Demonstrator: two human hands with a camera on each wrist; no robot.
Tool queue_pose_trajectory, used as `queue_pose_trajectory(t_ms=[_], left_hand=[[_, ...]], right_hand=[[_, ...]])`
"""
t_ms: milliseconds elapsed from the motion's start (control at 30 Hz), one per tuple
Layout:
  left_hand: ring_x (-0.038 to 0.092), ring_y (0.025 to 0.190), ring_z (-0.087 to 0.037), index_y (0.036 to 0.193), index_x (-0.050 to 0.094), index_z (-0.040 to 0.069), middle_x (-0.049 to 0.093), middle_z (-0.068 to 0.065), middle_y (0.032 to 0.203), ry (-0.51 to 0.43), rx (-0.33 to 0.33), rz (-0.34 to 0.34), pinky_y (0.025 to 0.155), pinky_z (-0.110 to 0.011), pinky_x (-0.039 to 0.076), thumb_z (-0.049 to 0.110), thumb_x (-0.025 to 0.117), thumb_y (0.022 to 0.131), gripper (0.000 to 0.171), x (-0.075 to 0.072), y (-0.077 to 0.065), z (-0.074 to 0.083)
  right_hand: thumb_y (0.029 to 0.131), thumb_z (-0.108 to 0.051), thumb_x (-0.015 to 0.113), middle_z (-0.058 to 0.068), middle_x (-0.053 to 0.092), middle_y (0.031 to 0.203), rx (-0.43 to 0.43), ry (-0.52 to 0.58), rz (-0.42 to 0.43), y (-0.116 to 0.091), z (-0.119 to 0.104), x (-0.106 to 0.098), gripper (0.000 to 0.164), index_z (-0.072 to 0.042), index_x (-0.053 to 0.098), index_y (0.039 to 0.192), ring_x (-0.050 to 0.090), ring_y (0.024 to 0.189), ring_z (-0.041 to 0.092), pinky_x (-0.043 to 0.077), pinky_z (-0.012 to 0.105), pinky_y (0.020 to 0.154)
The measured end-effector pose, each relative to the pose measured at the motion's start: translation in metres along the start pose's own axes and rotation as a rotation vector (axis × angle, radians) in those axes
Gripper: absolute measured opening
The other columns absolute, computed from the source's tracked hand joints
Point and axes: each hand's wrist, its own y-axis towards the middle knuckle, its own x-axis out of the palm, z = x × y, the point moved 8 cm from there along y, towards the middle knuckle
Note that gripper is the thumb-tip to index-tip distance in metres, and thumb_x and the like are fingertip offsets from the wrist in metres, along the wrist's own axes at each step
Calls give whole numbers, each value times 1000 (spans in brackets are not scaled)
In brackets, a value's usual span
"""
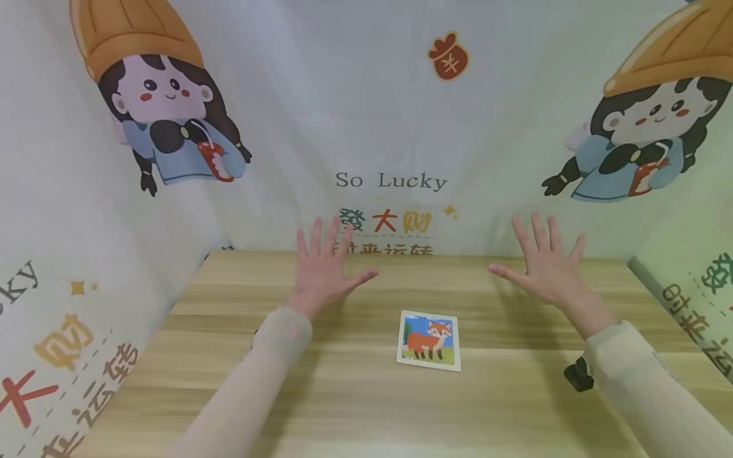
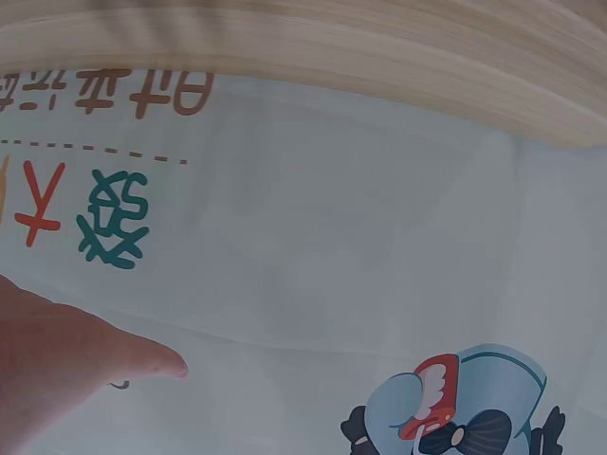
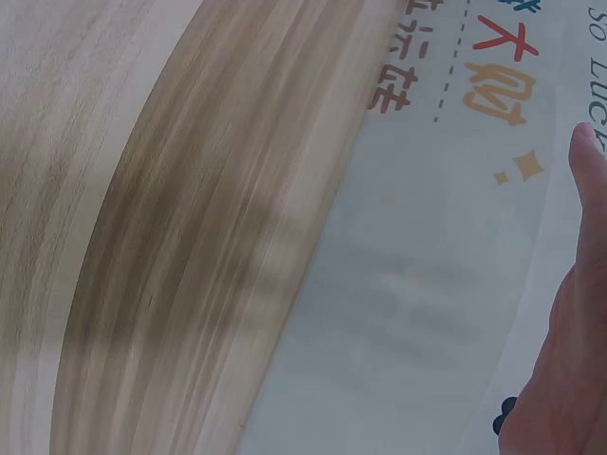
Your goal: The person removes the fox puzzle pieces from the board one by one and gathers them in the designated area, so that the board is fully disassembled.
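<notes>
A square picture of a fox (image 1: pixel 428 341) with a white border lies flat on the wooden table, between the two forearms. Up and to the left of it, my left hand (image 1: pixel 323 270) is held with fingers spread, holding nothing. On the other side, my right hand (image 1: pixel 546 267) is spread the same way, also without anything in it. Neither hand touches the picture. The left wrist view catches part of the left hand (image 2: pixel 81 365) before the cloth; the right wrist view has part of the right hand (image 3: pixel 569 332) at its right edge.
The wood-grain table (image 1: pixel 355 407) ends at a hanging white cloth (image 1: pixel 298 127) with printed cartoon figures and lettering, which also runs along both sides. A small black object (image 1: pixel 578 375) shows beside the right sleeve.
</notes>
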Motion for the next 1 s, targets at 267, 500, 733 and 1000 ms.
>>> queue_pose_trajectory(t_ms=[267, 500, 733, 1000], left_hand=[[-10, 156, -36, 162, 5, 22, 1, -8, 170, -28, 27, 0, 123, -63, -7, 85, 39, 85, 105, 2, 0, 14], [-12, 156, -35, 161, -3, 24, -9, -5, 169, -49, 34, -71, 123, -62, -6, 84, 37, 86, 104, 20, -16, 23], [-16, 155, -34, 161, -3, 22, -15, -3, 167, -56, 52, -92, 122, -59, -14, 84, 35, 87, 104, 30, -22, 29], [-15, 155, -34, 162, -2, 23, -13, -2, 168, -109, 106, -114, 123, -57, -11, 82, 42, 86, 105, 44, -33, 47]], right_hand=[[89, -73, 49, 20, -10, 167, 26, 15, -26, 0, -2, -2, 105, -22, -6, 161, -13, 153, 46, -13, 83, 106], [89, -75, 47, 20, -12, 167, 37, 47, -63, -13, -6, 14, 106, -21, -8, 161, -13, 152, 47, -13, 82, 107], [89, -75, 44, 17, -14, 167, 44, 62, -60, -12, -7, 23, 104, -21, -7, 161, -13, 153, 46, -15, 81, 108], [90, -75, 44, 18, -14, 167, 41, 72, -81, -16, -5, 33, 103, -21, -8, 161, -14, 153, 46, -16, 81, 107]])
